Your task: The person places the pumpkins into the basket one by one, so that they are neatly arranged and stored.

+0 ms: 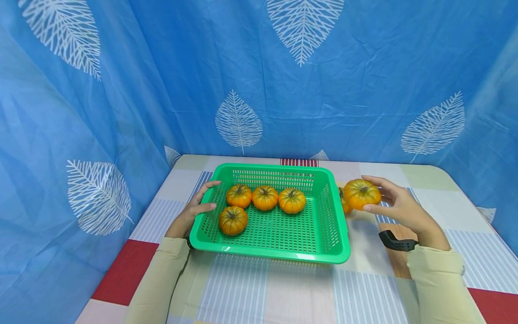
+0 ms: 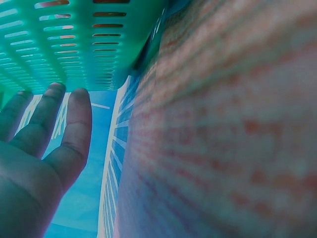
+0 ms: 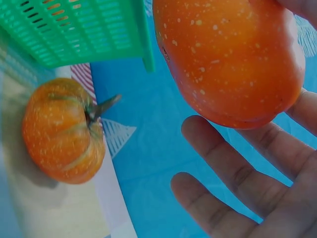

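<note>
My right hand [image 1: 398,202] grips a small orange pumpkin [image 1: 361,194], held up just right of the basket. In the right wrist view its smooth speckled side shows between thumb and fingers, with two fingers extended away from it. Behind it, a second pumpkin [image 3: 64,131] with a stem lies on the table beside the basket, mostly hidden in the head view. The green plastic basket [image 1: 275,256] holds several more pumpkins [image 1: 265,198] toward its left and back. My left hand [image 1: 194,210] rests at the basket's left rim, its straight fingers [image 2: 77,119] against the outer wall.
A patchwork-patterned cloth [image 1: 299,292] covers the table. Blue curtains [image 1: 182,90] with white leaf prints hang behind and along the left and right sides.
</note>
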Motion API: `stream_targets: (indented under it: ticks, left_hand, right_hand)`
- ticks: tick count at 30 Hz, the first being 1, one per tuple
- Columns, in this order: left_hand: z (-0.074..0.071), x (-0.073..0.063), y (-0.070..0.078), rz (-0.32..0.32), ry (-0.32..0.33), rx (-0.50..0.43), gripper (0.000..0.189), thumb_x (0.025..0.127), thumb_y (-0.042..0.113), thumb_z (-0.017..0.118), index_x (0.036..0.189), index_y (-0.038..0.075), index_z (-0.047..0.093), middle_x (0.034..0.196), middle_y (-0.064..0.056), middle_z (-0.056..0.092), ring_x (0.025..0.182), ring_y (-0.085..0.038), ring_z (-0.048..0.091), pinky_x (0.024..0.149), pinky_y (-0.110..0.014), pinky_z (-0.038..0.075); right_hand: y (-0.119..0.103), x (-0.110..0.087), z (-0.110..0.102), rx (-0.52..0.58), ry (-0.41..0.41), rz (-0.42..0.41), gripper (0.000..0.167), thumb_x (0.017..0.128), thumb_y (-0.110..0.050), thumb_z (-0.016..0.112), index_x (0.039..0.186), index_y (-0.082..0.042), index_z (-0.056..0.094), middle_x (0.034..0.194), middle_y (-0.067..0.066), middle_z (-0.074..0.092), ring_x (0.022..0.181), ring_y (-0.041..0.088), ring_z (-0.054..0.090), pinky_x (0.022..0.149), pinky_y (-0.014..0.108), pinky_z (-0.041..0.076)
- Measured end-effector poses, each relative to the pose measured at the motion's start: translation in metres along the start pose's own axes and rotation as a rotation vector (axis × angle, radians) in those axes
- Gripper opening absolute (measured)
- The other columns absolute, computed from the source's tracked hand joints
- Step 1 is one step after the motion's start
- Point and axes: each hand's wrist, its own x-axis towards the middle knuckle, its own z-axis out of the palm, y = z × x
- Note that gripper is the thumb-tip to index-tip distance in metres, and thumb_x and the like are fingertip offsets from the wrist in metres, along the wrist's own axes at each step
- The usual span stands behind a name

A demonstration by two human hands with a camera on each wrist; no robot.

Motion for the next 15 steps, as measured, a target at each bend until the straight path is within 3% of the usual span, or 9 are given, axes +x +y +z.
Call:
stream_targets:
  ticks: [15]
  left_hand:
    - [-0.002,0.001,-0.001,0.012,-0.009,0.035,0.073,0.099,0.016,0.058,0.165,0.005,0.030,0.174,-0.028,0.016,0.138,-0.026,0.046,0.104,-0.028,0.053]
  right_hand:
    - [-0.013,0.006,0.012,0.022,-0.037,-0.098,0.075,0.089,0.013,0.078,0.158,-0.003,0.052,0.147,-0.024,0.056,0.122,-0.001,0.058,0.100,0.008,0.045]
